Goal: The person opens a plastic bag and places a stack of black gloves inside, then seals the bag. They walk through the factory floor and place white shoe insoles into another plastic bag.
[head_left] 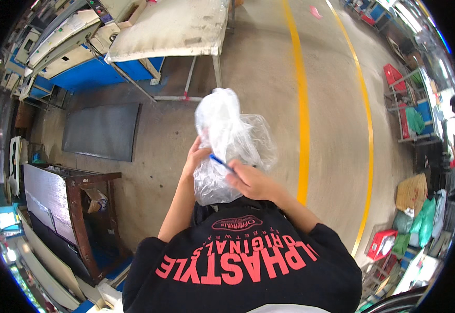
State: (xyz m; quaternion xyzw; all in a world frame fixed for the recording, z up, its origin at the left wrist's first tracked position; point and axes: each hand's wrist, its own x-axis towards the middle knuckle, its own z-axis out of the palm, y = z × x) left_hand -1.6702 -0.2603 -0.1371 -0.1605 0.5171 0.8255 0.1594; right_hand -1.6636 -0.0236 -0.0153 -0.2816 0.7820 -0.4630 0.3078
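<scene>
A bundle of clear plastic bags [221, 120] is held up in front of my chest, its top whitish and bunched, its lower part loose and crinkled. My left hand [195, 156] is closed on the bundle's left side, with some fingers hidden by the film. In my right hand [251, 180] is a slim blue pen [219, 160], gripped between thumb and fingers. Its tip points up and left across the front of the plastic, towards my left hand. Whether the tip touches the film I cannot tell.
A worn pale-topped table [170, 28] stands ahead, beside machines with blue panels [89, 73]. A dark mat [102, 130] lies on the floor at left, near a brown metal frame [76, 208]. Yellow lines [301, 104] cross the floor; shelves with red bins [394, 75] line the right.
</scene>
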